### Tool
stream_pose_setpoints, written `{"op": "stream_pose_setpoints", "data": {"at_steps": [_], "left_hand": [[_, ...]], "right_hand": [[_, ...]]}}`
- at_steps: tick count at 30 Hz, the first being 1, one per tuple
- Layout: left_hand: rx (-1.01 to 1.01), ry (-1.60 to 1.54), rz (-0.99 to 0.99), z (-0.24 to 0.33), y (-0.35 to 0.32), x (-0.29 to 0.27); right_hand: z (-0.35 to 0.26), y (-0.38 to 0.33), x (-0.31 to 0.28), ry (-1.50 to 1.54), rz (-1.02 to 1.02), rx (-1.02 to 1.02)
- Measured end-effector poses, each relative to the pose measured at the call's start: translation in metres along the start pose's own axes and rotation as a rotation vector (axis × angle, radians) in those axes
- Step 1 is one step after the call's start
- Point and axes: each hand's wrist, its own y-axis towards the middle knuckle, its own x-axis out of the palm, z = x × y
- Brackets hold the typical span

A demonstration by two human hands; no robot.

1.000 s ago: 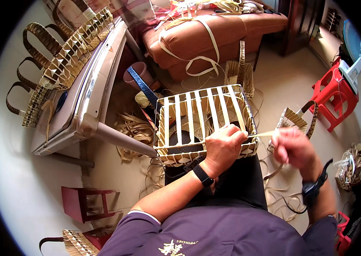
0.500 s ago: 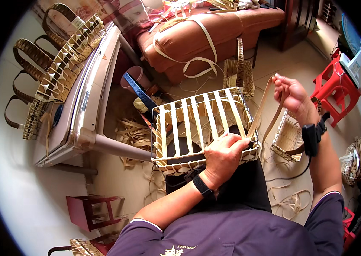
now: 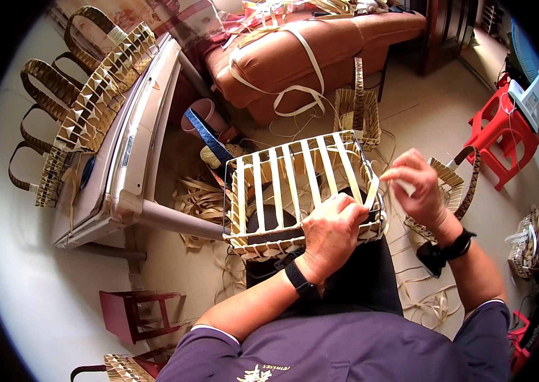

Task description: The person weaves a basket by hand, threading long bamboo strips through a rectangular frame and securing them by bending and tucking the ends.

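Note:
A rectangular woven basket frame [image 3: 276,237] with a dark wire rim rests on my lap. Several pale flat strips [image 3: 287,181] run across its top from far rim to near rim. My left hand [image 3: 332,230] is closed at the near right part of the rim, pinching the lower end of a loose flat strip [image 3: 372,192]. My right hand [image 3: 417,188] is just right of the basket, smeared by motion. Its foremost fingertip is at the upper end of that strip; whether it grips the strip is unclear.
Finished handled baskets [image 3: 94,105] line a folded table [image 3: 126,146] at left. A brown sofa [image 3: 295,60] stands ahead. Small baskets [image 3: 357,114] and loose strips [image 3: 438,305] lie on the floor. Right are a red stool [image 3: 502,137] and a fan [image 3: 527,54].
My right hand has come down and left from its raised spot toward the basket's right edge. The long strip loop it held up no longer shows there. My left hand stays nearly in place.

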Motion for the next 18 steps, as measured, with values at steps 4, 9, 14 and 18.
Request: {"op": "stream_pose_setpoints", "data": {"at_steps": [4,9,14,18], "left_hand": [[0.015,-0.006,0.007,0.003,0.002,0.001],[0.026,0.008,-0.006,0.003,0.002,0.0],[0.086,0.169,-0.054,0.0,0.004,0.006],[0.072,0.228,-0.09,-0.003,0.007,0.009]], "right_hand": [[0.005,-0.017,0.013,-0.075,-0.057,-0.133],[0.008,-0.013,0.021,-0.141,-0.17,-0.205],[0.006,-0.007,0.018,-0.1,-0.32,-0.159],[-0.011,-0.026,0.007,0.006,0.036,0.027]]}}
